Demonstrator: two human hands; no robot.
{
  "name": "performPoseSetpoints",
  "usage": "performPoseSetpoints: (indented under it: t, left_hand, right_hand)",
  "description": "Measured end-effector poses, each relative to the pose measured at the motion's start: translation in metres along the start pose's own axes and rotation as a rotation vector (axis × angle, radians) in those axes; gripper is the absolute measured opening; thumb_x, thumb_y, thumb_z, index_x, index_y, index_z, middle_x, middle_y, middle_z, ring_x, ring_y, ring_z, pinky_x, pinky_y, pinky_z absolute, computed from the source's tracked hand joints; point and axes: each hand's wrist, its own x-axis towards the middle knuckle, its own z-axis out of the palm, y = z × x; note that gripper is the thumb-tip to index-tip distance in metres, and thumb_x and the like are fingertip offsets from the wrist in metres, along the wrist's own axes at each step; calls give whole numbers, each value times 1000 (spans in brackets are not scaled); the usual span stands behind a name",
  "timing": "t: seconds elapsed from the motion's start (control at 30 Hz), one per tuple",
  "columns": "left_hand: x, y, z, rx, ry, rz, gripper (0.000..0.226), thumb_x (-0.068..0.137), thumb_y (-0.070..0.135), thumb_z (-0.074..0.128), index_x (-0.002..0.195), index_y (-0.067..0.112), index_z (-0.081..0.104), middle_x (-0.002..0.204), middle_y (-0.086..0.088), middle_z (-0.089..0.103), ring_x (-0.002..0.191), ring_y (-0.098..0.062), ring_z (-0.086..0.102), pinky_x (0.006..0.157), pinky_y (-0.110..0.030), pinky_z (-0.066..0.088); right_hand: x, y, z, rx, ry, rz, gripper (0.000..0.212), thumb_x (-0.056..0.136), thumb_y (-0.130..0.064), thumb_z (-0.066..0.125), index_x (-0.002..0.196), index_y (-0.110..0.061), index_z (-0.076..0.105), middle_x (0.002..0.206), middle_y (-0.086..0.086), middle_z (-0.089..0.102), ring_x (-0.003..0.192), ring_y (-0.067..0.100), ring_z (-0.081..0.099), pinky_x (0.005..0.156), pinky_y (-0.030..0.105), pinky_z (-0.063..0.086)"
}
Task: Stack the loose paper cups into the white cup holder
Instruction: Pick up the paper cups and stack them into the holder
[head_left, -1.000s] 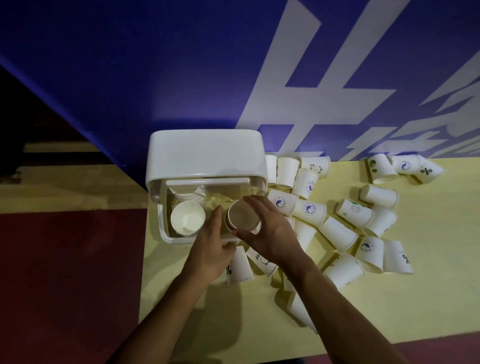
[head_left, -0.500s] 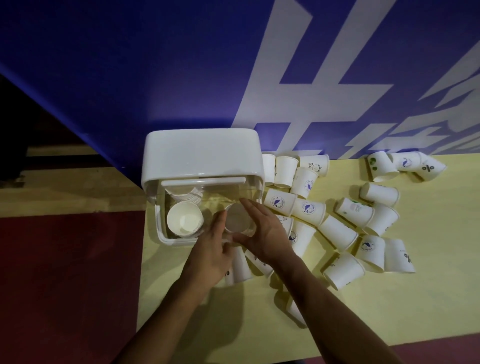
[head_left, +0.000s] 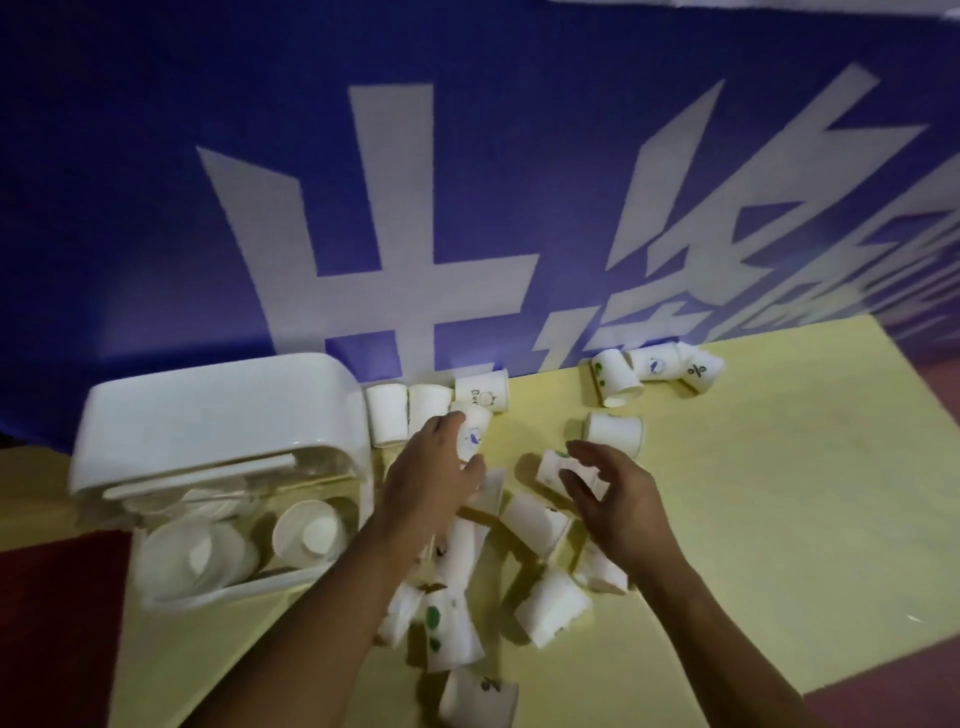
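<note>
currently, on the head view, i read the left hand (head_left: 431, 478) as reaching over the loose paper cups (head_left: 550, 605), fingers and thumb curled round a cup with a blue mark (head_left: 474, 435) that lies on its side near the back of the yellow table (head_left: 779, 493). the right hand (head_left: 615, 501) sits to the right of it, fingers bent in a claw over a second cup (head_left: 551, 466). motion blur prevents me from telling whether that hand grips the cup or only hovers over it.

the white cup holder (head_left: 218, 415) stands at the left end of the table, just beside the left forearm. its open compartment faces the camera. two groups of stacked cups (head_left: 311, 535) sit inside it, side by side, mouths towards me.

the remaining cups lie tipped over between and below the two hands. three more cups (head_left: 654, 364) rest well apart at the back, against the blue banner (head_left: 156, 208) with large white characters.
</note>
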Motion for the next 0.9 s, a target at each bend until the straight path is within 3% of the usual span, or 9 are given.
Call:
performPoseSetpoints:
  t: [0.13, 0.33, 0.5, 0.63, 0.73, 0.8, 0.9]
  left_hand:
    - [58, 7, 38, 211, -81, -117, 73, 92, 45, 66, 151, 19, 33, 139, -10, 51, 122, -30, 56, 92, -40, 51]
    - [93, 19, 79, 321, -101, -234, 68, 91, 45, 67, 145, 21, 33, 129, -12, 56, 113, -34, 61, 85, -42, 52]
    - [94, 33, 83, 157, -60, -297, 65, 83, 28, 74, 137, 17, 39, 127, -12, 55, 104, -36, 62, 80, -43, 51]
    - [81, 47, 73, -62, 25, -225, 78, 75, 19, 84, 140, 21, 40, 134, -6, 47, 105, -26, 55, 80, -36, 45]
    - [75, 63, 65, -180, 58, -155, 80, 71, 16, 88, 137, 26, 43, 130, 1, 48, 109, -22, 55, 84, -33, 44]
    - [75, 75, 61, -261, 70, -143, 78, 70, 16, 91, 130, 31, 43, 122, 4, 54, 104, -19, 57, 80, -30, 45]
    - [80, 89, 60, -303, 60, -112, 82, 69, 21, 93, 126, 36, 36, 113, 9, 55, 93, -13, 58, 70, -20, 43]
  right_hand:
    - [16, 53, -48, -8, 17, 71, 33, 91, -21, 75, 123, -25, 70, 112, -18, 68, 104, 6, 65, 95, 28, 52]
    - [50, 115, -88, -34, 29, 117, 35, 91, -20, 76, 125, -20, 69, 117, -7, 71, 99, 12, 66, 87, 29, 52]
    - [100, 149, -103, 13, 90, 193, 43, 88, -24, 78, 128, -17, 66, 122, -2, 69, 98, 13, 65, 86, 28, 51]
    - [164, 183, -127, -43, 182, 270, 74, 80, -27, 86, 143, -8, 51, 135, 11, 58, 114, 27, 60, 98, 34, 47]
    - [213, 215, -142, -200, 83, 293, 104, 70, -30, 93, 153, -5, 35, 149, 18, 45, 136, 34, 44, 110, 42, 37]
    - [237, 238, -144, -329, -15, 302, 114, 63, -34, 96, 154, -6, 33, 151, 17, 45, 137, 38, 43, 109, 48, 40]
    - [252, 263, -140, -407, -114, 308, 100, 62, -36, 93, 145, -12, 42, 137, 15, 56, 124, 42, 53, 98, 51, 49]
